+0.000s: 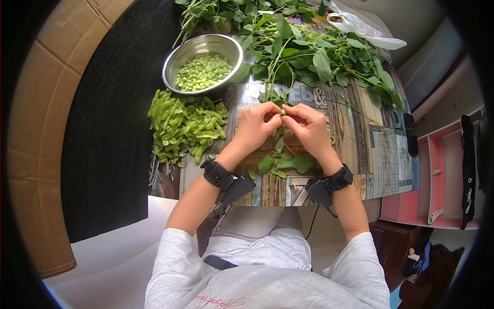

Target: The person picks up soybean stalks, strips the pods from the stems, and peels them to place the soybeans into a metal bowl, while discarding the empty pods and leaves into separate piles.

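My left hand (256, 127) and my right hand (307, 126) meet over the middle of the table, fingertips pinched together on a small green soybean pod (282, 112). A leafy stem (280, 160) lies on the table under my wrists. To the left of my left hand sits a pile of green pods (185, 126). Beyond it stands a steel bowl (180, 56) holding shelled green beans (203, 72). A heap of leafy soybean plants (309, 51) covers the far side of the table.
The small table (360, 154) has a wood-plank print top. A black mat (113, 129) and cardboard (36, 154) lie to the left. A white plastic bag (360, 28) sits at the far right. A pink shelf (442, 175) stands at right.
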{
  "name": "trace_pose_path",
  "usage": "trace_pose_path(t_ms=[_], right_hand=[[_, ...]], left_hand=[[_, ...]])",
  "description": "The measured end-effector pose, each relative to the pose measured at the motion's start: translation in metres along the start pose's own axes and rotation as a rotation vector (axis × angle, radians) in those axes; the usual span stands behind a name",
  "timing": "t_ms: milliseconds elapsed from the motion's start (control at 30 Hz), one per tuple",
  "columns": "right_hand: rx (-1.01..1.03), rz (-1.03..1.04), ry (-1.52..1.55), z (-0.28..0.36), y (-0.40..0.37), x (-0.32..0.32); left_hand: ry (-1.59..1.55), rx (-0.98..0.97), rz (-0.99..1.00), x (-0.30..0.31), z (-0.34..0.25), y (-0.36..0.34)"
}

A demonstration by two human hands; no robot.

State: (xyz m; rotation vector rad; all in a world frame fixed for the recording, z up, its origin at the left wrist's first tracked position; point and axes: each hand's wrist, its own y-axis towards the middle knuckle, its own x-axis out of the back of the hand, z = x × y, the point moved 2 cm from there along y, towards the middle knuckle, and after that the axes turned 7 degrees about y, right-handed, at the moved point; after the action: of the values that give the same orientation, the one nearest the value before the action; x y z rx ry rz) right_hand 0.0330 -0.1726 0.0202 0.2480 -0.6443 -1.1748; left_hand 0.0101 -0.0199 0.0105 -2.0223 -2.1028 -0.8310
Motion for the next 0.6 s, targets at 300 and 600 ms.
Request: trace_pose_path(t_ms=[300, 600], right_hand=[[-0.407, 0.016, 0.517, -0.010, 0.001, 0.007], [-0.409, -0.066, 0.358, -0.001, 0.017, 0.026]], left_hand=[[0.014, -0.058, -0.016, 0.001, -0.005, -0.001], [-0.019, 0.049, -0.160, 0.014, -0.007, 0.001]])
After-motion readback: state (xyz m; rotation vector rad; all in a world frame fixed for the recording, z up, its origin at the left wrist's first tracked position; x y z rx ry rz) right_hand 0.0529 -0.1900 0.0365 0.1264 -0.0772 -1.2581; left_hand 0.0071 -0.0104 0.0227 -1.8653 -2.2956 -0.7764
